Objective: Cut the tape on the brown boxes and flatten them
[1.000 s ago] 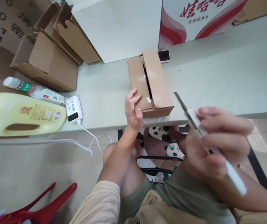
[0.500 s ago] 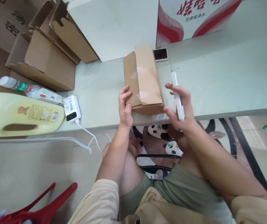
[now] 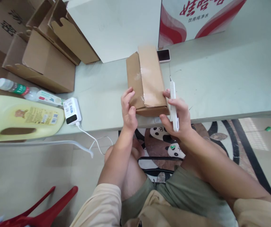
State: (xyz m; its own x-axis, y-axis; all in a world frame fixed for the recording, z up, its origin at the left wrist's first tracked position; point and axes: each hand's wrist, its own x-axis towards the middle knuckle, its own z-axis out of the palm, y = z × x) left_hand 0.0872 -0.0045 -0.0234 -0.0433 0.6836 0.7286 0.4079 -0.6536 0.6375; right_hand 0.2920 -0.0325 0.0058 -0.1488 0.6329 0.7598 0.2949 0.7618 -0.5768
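Observation:
A small brown cardboard box [image 3: 147,78] rests at the table's front edge, its two top flaps meeting along a seam with shiny tape on it. My left hand [image 3: 129,108] grips the box's near left corner, thumb on the near face and fingers on the top. In my right hand [image 3: 179,116] is a white utility knife [image 3: 173,104], held upright with its thin blade pointing away from me. That hand is at the box's near right corner, its fingertips at the side; whether they press on the cardboard I cannot tell.
Behind the box lie a phone [image 3: 164,55], a white carton [image 3: 116,28] and a red-and-white water carton [image 3: 197,19]. On the left are open cardboard boxes [image 3: 47,60], a plastic bottle [image 3: 31,92], a yellow jug [image 3: 43,121] and a white device [image 3: 72,110] with a cable.
My right hand has moved left with the utility knife, closer to the box's right side. The box has shifted very slightly right, with my left hand still on it.

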